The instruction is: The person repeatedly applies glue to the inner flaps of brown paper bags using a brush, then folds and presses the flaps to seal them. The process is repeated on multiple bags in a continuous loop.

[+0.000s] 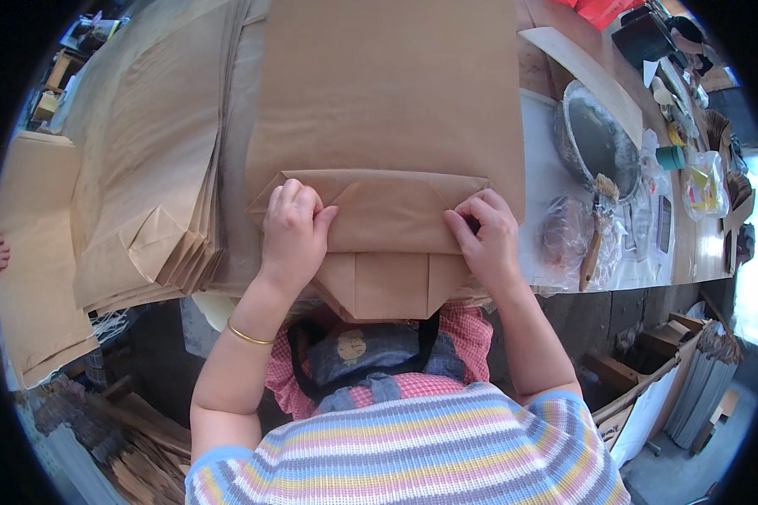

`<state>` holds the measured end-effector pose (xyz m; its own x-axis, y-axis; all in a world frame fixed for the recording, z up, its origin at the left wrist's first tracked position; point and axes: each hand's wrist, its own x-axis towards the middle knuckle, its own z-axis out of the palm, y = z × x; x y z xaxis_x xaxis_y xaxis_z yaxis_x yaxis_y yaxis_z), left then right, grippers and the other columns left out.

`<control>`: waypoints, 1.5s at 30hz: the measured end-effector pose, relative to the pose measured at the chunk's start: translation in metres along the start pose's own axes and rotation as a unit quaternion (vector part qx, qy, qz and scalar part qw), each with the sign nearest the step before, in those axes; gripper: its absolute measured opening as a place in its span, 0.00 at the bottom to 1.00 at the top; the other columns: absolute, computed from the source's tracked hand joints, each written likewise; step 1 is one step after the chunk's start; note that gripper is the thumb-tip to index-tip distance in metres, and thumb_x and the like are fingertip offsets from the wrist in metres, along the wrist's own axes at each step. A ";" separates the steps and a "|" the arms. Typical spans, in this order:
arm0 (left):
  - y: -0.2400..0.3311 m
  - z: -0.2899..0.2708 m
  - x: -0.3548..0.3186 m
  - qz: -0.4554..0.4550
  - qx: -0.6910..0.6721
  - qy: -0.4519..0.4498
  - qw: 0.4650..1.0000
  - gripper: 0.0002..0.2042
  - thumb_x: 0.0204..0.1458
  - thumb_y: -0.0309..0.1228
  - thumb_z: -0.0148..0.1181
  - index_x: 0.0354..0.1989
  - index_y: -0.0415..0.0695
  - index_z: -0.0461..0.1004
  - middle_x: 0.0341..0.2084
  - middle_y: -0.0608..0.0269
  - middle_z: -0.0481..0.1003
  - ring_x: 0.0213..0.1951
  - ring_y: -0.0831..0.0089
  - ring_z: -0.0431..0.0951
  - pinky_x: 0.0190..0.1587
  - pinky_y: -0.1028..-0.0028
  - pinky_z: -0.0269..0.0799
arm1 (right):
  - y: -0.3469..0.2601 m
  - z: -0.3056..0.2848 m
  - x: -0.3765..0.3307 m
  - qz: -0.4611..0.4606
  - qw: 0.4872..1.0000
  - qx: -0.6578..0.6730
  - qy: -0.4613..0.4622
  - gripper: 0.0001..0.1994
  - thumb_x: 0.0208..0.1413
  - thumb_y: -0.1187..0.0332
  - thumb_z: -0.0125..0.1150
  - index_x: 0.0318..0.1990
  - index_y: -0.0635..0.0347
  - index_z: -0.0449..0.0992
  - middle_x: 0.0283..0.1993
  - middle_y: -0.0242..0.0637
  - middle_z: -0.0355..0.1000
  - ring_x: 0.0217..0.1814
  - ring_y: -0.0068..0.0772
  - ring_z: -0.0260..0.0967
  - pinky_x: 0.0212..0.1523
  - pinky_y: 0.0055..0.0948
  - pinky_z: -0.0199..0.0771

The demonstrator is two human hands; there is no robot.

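Observation:
A large brown kraft paper bag (387, 93) lies flat on the table in front of me. Its near end is folded into a bottom with a wide flap (392, 215), and a narrower tapered panel (392, 284) hangs toward the table's near edge. My left hand (295, 223) has its fingers curled over the fold's left corner, thumb against the flap. At the right corner my right hand (487, 234) pinches the paper between thumb and bent fingers. Both hands grip the same bag; some fingertips are hidden.
Left of the bag lies a fanned stack of brown paper bags (156, 177), with another pile (42, 252) beyond it and another person's hand (1, 252) there. To the right are a paste-smeared bowl (598, 139), a brush (598, 231) and a clear plastic bag (563, 229).

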<state>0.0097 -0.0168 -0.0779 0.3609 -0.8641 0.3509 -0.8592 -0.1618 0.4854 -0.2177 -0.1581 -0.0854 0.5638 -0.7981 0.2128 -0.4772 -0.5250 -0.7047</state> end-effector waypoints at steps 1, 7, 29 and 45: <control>0.004 0.002 0.004 -0.034 0.037 -0.004 0.999 0.15 0.49 0.34 0.66 0.23 0.39 0.65 0.24 0.57 0.67 0.32 0.56 0.71 0.35 0.60 0.66 | -0.004 0.000 0.002 0.008 1.000 -0.005 0.003 0.12 0.47 0.64 0.70 0.22 0.59 0.73 0.28 0.38 0.69 0.32 0.44 0.68 0.34 0.39 0.68; 0.019 0.010 0.040 -0.184 0.160 -0.072 0.967 0.21 0.48 0.48 0.66 0.24 0.42 0.67 0.26 0.58 0.71 0.35 0.56 0.73 0.35 0.58 0.68 | -0.019 0.019 0.035 0.059 0.970 -0.235 0.007 0.17 0.49 0.55 0.68 0.22 0.57 0.70 0.24 0.36 0.70 0.25 0.44 0.70 0.27 0.43 0.68; 0.068 0.017 -0.002 0.103 0.349 -0.162 0.917 0.30 0.50 0.38 0.54 0.60 0.34 0.65 0.62 0.44 0.63 0.65 0.55 0.62 0.68 0.53 0.52 | -0.043 -0.046 0.005 -0.059 0.997 0.040 0.036 0.27 0.49 0.65 0.68 0.56 0.68 0.71 0.58 0.55 0.70 0.64 0.53 0.65 0.63 0.42 0.64; -0.081 -0.233 0.002 0.115 0.414 0.027 0.903 0.19 0.44 0.21 0.51 0.48 0.37 0.75 0.48 0.51 0.77 0.52 0.56 0.76 0.58 0.61 0.69 | -0.006 0.015 0.012 -0.175 0.984 0.035 0.012 0.09 0.50 0.78 0.60 0.40 0.66 0.78 0.48 0.49 0.76 0.56 0.49 0.72 0.63 0.42 0.66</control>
<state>0.1643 0.1055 0.0697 0.1369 -0.8994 0.4151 -0.8824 -0.3012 -0.3615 -0.1974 -0.1603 -0.0890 0.6688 -0.5796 0.4655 -0.2094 -0.7477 -0.6301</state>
